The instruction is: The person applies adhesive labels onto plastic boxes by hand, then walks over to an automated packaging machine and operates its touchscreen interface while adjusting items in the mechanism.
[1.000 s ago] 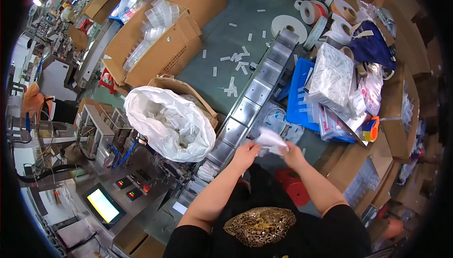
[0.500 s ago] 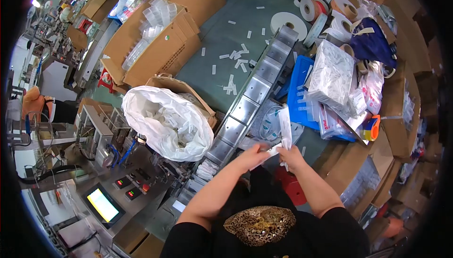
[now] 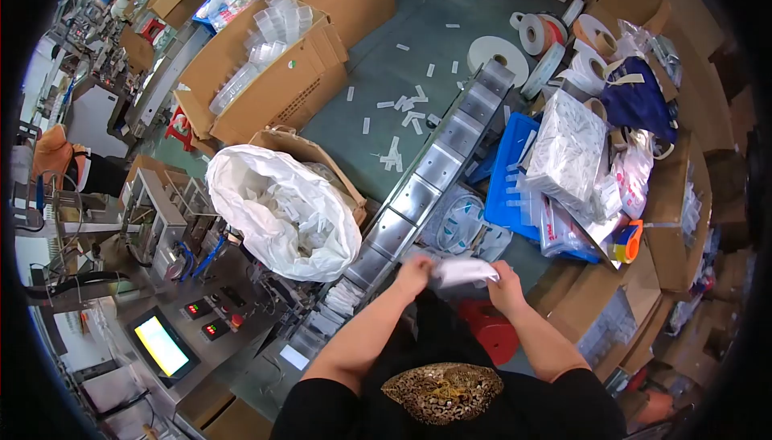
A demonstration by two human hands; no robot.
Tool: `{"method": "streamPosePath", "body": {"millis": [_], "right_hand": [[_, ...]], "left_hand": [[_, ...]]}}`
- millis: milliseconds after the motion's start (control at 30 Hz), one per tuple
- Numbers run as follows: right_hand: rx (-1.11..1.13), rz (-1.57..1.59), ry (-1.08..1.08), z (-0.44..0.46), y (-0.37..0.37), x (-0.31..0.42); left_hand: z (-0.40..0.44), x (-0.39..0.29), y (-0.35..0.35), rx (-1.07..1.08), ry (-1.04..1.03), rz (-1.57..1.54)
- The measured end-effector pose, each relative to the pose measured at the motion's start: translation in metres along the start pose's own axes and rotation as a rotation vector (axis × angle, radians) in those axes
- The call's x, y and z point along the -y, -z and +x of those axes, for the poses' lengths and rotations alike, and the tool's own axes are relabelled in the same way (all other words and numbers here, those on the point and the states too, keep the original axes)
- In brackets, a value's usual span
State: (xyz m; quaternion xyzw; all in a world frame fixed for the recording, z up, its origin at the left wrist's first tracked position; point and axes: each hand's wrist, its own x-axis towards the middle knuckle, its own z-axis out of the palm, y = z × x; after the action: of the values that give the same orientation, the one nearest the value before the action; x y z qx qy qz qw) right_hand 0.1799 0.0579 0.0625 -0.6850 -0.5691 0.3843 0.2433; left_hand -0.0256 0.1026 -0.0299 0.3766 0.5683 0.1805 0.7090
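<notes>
A small white packet, blurred by motion, is stretched level between my two hands in front of my body. My left hand is closed at its left end, beside the metal conveyor. The packet's right end is pinched in my right hand, just above a red stool. More white packets lie in a row on the conveyor's lower part. To its left, a white-lined bag holds many small pieces.
A machine with a lit screen stands at lower left. Open cardboard boxes are at upper left. At right are a blue crate, tape rolls and a plastic-wrapped block. Another person is at far left.
The white packet has gone from folded and upright to stretched out level. My hands have moved apart, the left one slightly lower. The whole view has shifted a little.
</notes>
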Motion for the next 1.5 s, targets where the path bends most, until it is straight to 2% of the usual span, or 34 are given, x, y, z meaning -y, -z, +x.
{"method": "streamPosePath", "body": {"millis": [33,100,133,167,233,267,300,400,433,500,567,600,667,700,733,767,833,867,900,933,967,1033,1067,1100,1133,1167,1200,1233,1267,1333,1400,1467,1500], "right_hand": [[0.03,-0.023,-0.074,0.002,0.003,-0.001],[0.032,0.003,-0.098,0.003,0.005,-0.002],[0.031,0.032,-0.123,0.004,0.005,-0.003],[0.034,0.062,-0.147,0.005,0.003,-0.007],[-0.177,0.029,-0.269,0.01,0.006,-0.056],[-0.2,0.268,-0.438,0.009,0.016,-0.073],[-0.215,0.503,-0.611,0.012,0.027,-0.064],[-0.089,0.636,-0.57,0.024,0.01,-0.029],[0.01,0.685,-0.541,0.03,-0.002,-0.018],[0.199,0.692,-0.541,0.046,-0.038,0.013],[0.526,0.615,-0.516,0.062,-0.081,0.063],[0.607,0.681,-0.441,0.066,-0.118,0.07],[0.808,0.51,-0.257,0.088,-0.176,0.11],[0.866,0.496,-0.324,0.102,-0.202,0.134],[0.924,0.478,-0.391,0.117,-0.226,0.153],[0.806,0.448,-0.312,0.133,-0.26,0.153],[0.643,0.274,-0.082,0.165,-0.314,0.151],[0.596,0.135,0.07,0.178,-0.322,0.146],[0.579,0.193,0.066,0.182,-0.324,0.14],[0.569,0.247,0.066,0.184,-0.323,0.136],[0.566,0.472,0.049,0.168,-0.291,0.151],[0.602,0.638,-0.017,0.15,-0.252,0.133],[0.552,0.668,-0.023,0.14,-0.246,0.095],[0.536,0.551,-0.091,0.128,-0.23,0.075],[0.524,0.298,-0.042,0.12,-0.224,0.021],[0.562,0.17,-0.261,0.102,-0.213,-0.032],[0.536,-0.068,-0.328,0.078,-0.204,-0.072],[0.603,-0.04,-0.353,0.056,-0.208,-0.172],[0.674,-0.214,-0.248,0.031,-0.188,-0.165],[0.775,-0.409,-0.284,-0.001,-0.166,-0.143],[0.79,-0.389,-0.357,-0.011,-0.164,-0.142],[0.81,-0.339,-0.491,-0.019,-0.167,-0.15],[0.812,-0.342,-0.493,-0.02,-0.17,-0.164]], "left_hand": [[-0.022,-0.029,-0.016,0.063,0.05,0.043],[-0.022,-0.03,-0.038,0.183,-0.169,0.225],[0.01,0.021,-0.053,0.11,-0.363,0.223],[0.014,0.013,-0.051,0.081,-0.368,0.218],[0.018,-0.002,-0.041,0.063,-0.182,0.182],[0.021,-0.008,-0.036,0.055,-0.091,0.159],[0.029,-0.008,-0.036,0.028,-0.096,0.148],[0.051,0.007,-0.048,-0.056,0.015,0.444],[0.051,0.023,-0.049,-0.07,0.015,0.43],[0.043,0.056,-0.055,-0.28,-0.196,0.138],[0.017,0.068,-0.017,0.178,-0.175,-0.503],[-0.01,0.071,0.009,0.02,-0.091,-0.611],[-0.063,0.062,0.058,-0.36,0.016,-0.714],[-0.079,0.053,0.082,-0.581,0.046,-0.707],[-0.088,0.035,0.108,-0.735,-0.014,-0.67],[-0.089,0.018,0.134,-0.89,-0.074,-0.628],[-0.052,0.042,0.186,-0.92,-0.178,-0.61],[-0.03,0.06,0.212,-0.867,-0.062,-0.415],[-0.015,0.076,0.23,-0.811,0.057,-0.228],[-0.008,0.085,0.233,-0.829,0.023,-0.075],[-0.026,0.064,0.235,-0.848,-0.002,0.073],[-0.085,0.043,0.237,-0.858,0.034,0.394],[-0.116,0.044,0.246,-0.875,0.017,0.571],[-0.145,0.041,0.26,-0.888,0.203,0.634],[-0.167,0.059,0.279,-0.87,0.434,0.725],[-0.189,0.084,0.301,-0.841,0.549,0.859],[-0.208,0.106,0.32,-0.821,0.619,1.016],[-0.222,0.122,0.338,-0.803,0.643,1.155],[-0.228,0.135,0.35,-0.778,0.663,1.296],[-0.22,0.151,0.36,-0.711,0.737,1.358],[-0.209,0.16,0.37,-0.596,0.861,1.475],[-0.201,0.158,0.379,-0.589,0.914,1.428],[-0.2,0.155,0.382,-0.586,0.966,1.38]]}}
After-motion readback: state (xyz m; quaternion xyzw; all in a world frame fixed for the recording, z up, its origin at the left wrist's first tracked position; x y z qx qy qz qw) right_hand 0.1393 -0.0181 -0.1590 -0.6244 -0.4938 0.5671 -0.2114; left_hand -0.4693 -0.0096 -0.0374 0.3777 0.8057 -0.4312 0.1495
